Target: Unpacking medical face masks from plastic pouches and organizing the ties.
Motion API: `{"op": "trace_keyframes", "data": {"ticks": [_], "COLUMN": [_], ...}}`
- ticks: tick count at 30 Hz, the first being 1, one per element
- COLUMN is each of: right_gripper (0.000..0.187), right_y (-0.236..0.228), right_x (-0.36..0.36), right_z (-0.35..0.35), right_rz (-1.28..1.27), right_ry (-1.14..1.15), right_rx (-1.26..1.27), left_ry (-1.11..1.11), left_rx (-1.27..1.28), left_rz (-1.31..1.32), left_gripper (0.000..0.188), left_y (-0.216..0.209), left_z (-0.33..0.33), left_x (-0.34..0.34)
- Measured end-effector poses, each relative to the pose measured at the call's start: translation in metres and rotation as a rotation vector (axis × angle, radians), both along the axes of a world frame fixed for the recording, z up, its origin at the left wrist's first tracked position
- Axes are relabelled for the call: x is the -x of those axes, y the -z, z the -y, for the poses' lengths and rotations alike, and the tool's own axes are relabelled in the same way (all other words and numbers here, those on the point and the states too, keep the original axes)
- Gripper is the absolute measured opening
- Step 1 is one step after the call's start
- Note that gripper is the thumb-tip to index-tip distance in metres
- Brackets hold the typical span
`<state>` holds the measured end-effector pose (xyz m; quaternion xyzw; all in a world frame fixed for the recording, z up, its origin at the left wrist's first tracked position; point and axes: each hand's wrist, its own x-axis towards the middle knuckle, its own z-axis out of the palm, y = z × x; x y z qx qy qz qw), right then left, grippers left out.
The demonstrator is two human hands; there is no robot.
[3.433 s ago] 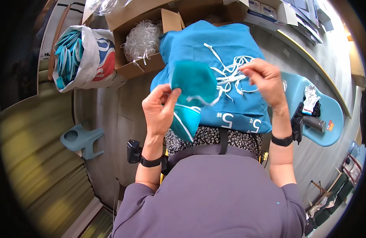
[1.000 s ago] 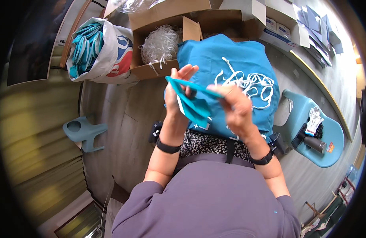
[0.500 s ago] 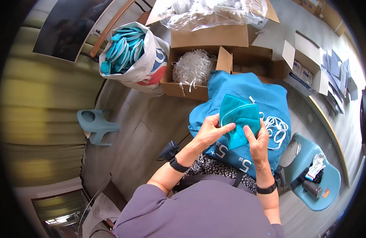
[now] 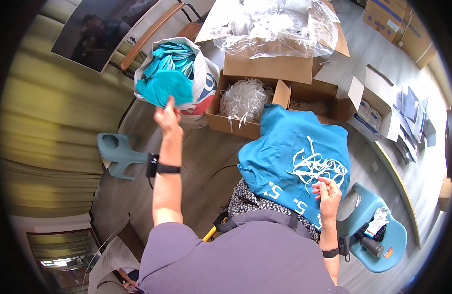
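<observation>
Nearby, carton (image 4: pixel 219 120) beside sack (image 4: pixel 201 74).

Blue lap cloth (image 4: pixel 280 147) w/ wht straps (image 4: pixel 311 165) tangled atop.

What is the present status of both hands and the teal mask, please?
Left hand pinching teal mask at mouth of white bag. Right hand at white straps, grip unclear. No obstruction seen between mask and bag.

Blue-grey stool (image 4: pixel 123 156) near yellowish curtain (image 4: pixel 49 147)
</observation>
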<state>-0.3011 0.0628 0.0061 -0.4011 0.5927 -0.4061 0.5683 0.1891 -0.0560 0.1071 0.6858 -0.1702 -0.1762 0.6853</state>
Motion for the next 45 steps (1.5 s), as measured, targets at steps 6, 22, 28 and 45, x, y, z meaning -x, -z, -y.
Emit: {"op": "trace_keyframes", "data": {"ticks": [6, 22, 28, 45], "right_gripper": [0.015, 0.012, 0.049, 0.021], "right_y": [-0.007, -0.013, -0.018, 0.059], "right_x": [-0.007, -0.015, 0.013, -0.069], "right_z": [-0.002, 0.005, 0.025, 0.063], "right_rz": [-0.085, -0.360, -0.835, -0.196], "right_ry": [-0.030, -0.073, 0.096, -0.371], "right_rx": [0.013, 0.220, 0.203, 0.131], "left_ry": [-0.211, 0.728, 0.450, 0.957], "left_rx": [-0.446, -1.022, -1.116, -0.087], "left_rz": [1.234, 1.103, 1.133, -0.002], "left_gripper": [0.034, 0.068, 0.045, 0.054], "left_y": [-0.010, 0.048, 0.058, 0.080], "left_z": [0.058, 0.128, 0.130, -0.018], "left_x": [-0.131, -0.155, -0.169, 0.146]}}
